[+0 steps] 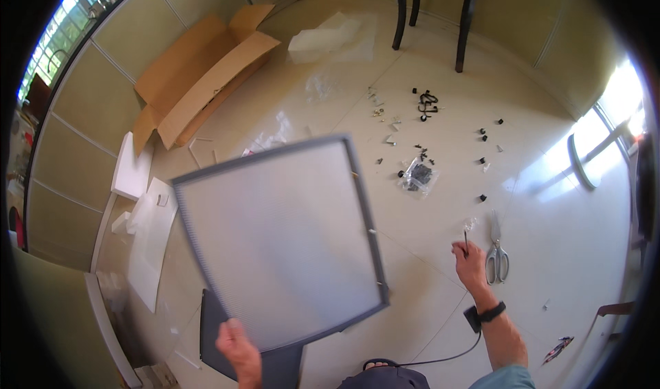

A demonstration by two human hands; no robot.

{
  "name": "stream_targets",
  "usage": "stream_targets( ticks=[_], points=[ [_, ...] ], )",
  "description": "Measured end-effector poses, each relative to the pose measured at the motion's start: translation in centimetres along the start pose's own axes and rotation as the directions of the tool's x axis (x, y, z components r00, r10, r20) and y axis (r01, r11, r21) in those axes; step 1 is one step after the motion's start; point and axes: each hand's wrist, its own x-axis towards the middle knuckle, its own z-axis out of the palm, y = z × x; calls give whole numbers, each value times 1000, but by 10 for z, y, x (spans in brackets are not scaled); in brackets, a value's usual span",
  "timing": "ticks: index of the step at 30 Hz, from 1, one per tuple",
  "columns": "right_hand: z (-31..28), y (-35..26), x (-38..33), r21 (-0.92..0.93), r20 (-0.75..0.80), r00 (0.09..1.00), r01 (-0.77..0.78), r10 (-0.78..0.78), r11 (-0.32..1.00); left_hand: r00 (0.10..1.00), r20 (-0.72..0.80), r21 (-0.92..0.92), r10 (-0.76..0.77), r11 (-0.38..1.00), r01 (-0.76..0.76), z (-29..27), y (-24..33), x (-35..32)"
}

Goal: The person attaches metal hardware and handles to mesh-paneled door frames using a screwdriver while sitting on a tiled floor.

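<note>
My left hand [239, 348] is closed on the lower left edge of a framed panel [278, 231], which has a dark grey rim and a pale, see-through mesh-like sheet. The panel is tilted above the floor. Partly hidden beneath it is a dark grey flat piece [216, 324]. Out to the right, my right hand [471, 265] is closed around a thin dark rod [466, 236] that points upward; its exact kind is too small to tell. Silver scissors [496, 264] lie just right of that hand.
An open cardboard box [206, 80] stands at the far left, near white foam pieces [132, 165]. Small black parts [483, 138] and a bag of dark parts [419, 176] are scattered on the tiles. Dark furniture legs [465, 31] stand at the back. A cable [447, 356] crosses near my feet.
</note>
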Motion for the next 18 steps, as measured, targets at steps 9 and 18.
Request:
stream_targets(
  ticks=[9, 18],
  points=[
    [-97, 31, -70, -151, -220, 975, -67, 33, 986, 924, 373, 163, 87, 974, -158, 88, -2, -95],
    [-85, -37, -85, 71, 68, 995, -83, 78, 994, 852, 490, 274, -183, 961, 49, 125, -31, -152]
  ],
)
